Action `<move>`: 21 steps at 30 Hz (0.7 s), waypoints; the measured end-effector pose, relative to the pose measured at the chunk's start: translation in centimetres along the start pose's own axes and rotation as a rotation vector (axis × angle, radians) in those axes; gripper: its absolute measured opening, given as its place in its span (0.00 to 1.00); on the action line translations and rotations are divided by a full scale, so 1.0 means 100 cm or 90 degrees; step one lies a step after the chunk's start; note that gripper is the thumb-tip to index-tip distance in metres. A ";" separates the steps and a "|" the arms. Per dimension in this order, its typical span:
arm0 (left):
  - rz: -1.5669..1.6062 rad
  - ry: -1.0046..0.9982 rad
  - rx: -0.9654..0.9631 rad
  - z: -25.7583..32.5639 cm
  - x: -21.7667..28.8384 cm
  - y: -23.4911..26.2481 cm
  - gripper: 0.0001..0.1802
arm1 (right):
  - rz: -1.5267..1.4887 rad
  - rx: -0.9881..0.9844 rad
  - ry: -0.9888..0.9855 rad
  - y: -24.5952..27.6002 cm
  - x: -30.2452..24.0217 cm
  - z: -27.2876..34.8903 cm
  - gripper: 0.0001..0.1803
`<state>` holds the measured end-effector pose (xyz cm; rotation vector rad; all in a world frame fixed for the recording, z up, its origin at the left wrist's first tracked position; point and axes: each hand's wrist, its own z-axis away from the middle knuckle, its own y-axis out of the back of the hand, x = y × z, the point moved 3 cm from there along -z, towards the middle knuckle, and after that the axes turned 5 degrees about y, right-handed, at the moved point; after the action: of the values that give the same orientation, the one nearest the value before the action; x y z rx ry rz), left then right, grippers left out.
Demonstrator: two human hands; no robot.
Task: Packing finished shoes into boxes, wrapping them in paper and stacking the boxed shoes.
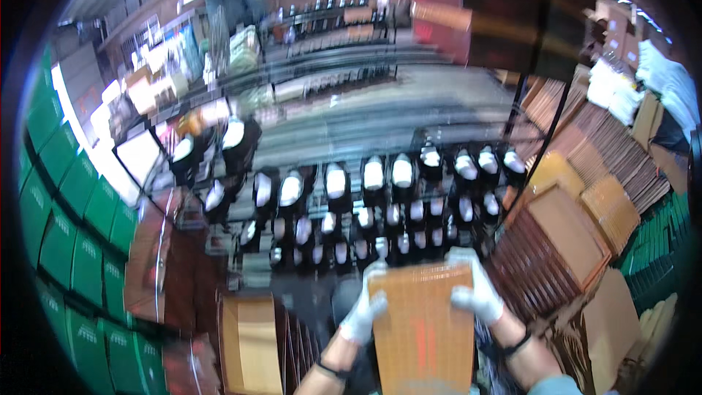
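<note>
Between my two hands is an orange-brown rectangular box or lid (422, 322), with a fine grid pattern and blurred reddish marks down its middle. My left hand (365, 309), in a white glove, grips its left edge near the far end. On the opposite edge my right hand (474, 289), also gloved in white, has its thumb over the top face. The fingers underneath are hidden. Just beyond the held piece, rows of black shoes (291, 197) with white insides stand on a dark rack.
Green boxes (55, 212) are stacked along the left. Dark red boxes (150, 271) and an open brown box (250, 344) sit nearer. To the right lie nested dark brown trays (545, 260), orange-brown pieces (610, 208) and cardboard sheets (610, 322). A dark upright post (545, 146) rises at the rack's right end.
</note>
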<state>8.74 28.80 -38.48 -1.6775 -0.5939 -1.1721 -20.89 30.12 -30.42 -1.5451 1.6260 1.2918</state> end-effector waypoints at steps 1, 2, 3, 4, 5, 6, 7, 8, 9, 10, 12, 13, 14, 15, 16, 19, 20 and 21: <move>0.024 0.045 0.053 0.009 0.005 -0.009 0.53 | -0.118 0.038 -0.101 -0.007 -0.007 0.015 0.46; 0.029 0.073 0.063 0.013 0.008 -0.016 0.52 | -0.166 0.071 -0.136 -0.010 -0.015 0.023 0.45; 0.007 0.070 0.088 0.012 0.003 -0.014 0.50 | -0.104 0.084 -0.132 -0.011 -0.019 0.023 0.44; 0.075 0.098 0.075 0.012 0.003 -0.019 0.48 | -0.106 0.092 -0.150 -0.010 -0.018 0.023 0.43; 0.143 0.124 0.071 0.013 0.004 -0.020 0.46 | -0.112 0.090 -0.168 -0.012 -0.016 0.020 0.42; 0.148 0.092 0.047 0.022 -0.004 -0.012 0.45 | -0.113 0.089 -0.165 -0.014 -0.011 0.027 0.41; 0.152 0.056 0.023 0.020 -0.004 -0.003 0.43 | -0.114 0.085 -0.158 -0.012 -0.004 0.026 0.39; 0.107 -0.030 0.132 0.019 0.030 -0.044 0.23 | -0.144 0.066 -0.141 -0.004 -0.003 0.025 0.36; -0.049 -0.031 0.160 0.009 0.027 -0.042 0.24 | -0.143 0.083 -0.133 -0.001 -0.002 0.022 0.36; -0.070 -0.021 0.182 0.005 0.028 -0.042 0.22 | -0.097 0.077 -0.175 -0.001 -0.007 0.016 0.35; -0.087 -0.011 0.227 -0.003 0.026 -0.037 0.20 | -0.049 0.144 -0.180 -0.006 0.018 0.020 0.37; -0.084 -0.014 0.253 -0.007 0.023 -0.027 0.19 | -0.025 0.197 -0.122 -0.014 0.016 0.027 0.48; -0.069 -0.026 0.293 -0.012 0.016 -0.008 0.20 | -0.141 0.126 -0.114 -0.022 0.011 0.046 0.55; -0.047 0.083 0.276 -0.019 0.000 0.034 0.41 | -0.259 0.047 -0.105 -0.035 -0.013 0.063 0.61; -0.004 0.091 0.279 -0.028 0.023 0.033 0.42 | -0.256 0.057 -0.101 -0.036 -0.031 0.080 0.61; 0.051 -0.087 0.114 -0.059 0.123 -0.049 0.51 | -0.305 0.049 -0.173 -0.012 -0.061 0.063 0.69; 0.033 -0.150 0.052 -0.052 0.161 -0.088 0.55 | -0.250 0.084 -0.097 0.025 -0.088 0.032 0.67; 0.015 -0.214 -0.010 -0.048 0.198 -0.125 0.59 | -0.040 0.130 0.052 0.071 -0.111 0.002 0.67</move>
<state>4.96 27.03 -14.97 -1.9059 -0.7691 -0.8846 -25.60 34.20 -18.77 -1.5279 1.6875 1.0075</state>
